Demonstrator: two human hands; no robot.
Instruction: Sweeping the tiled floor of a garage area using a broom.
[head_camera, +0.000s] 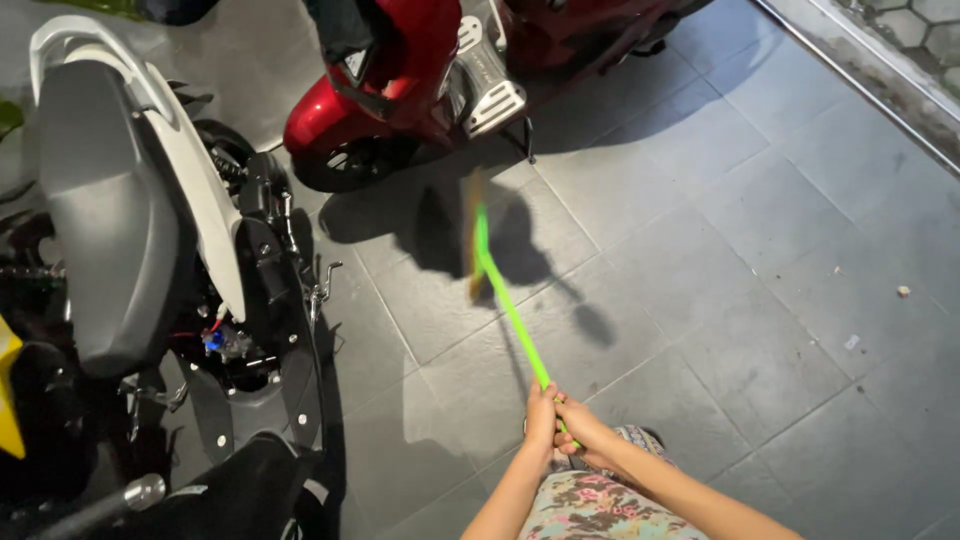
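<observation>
We log 2 hands, left hand (541, 405) and right hand (580, 425), both wrapped around a green broom (505, 300) whose blurred head sits on the grey tiled floor (760, 250) near the red scooter (400, 90); risk: a wide sweep could strike its stand.

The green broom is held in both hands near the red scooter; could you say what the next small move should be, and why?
Probably a short pull of the green broom back toward the feet. Both the left hand and right hand grip the handle's end, and the bristles sit far out near the red scooter, blurred mid-stroke.
</observation>
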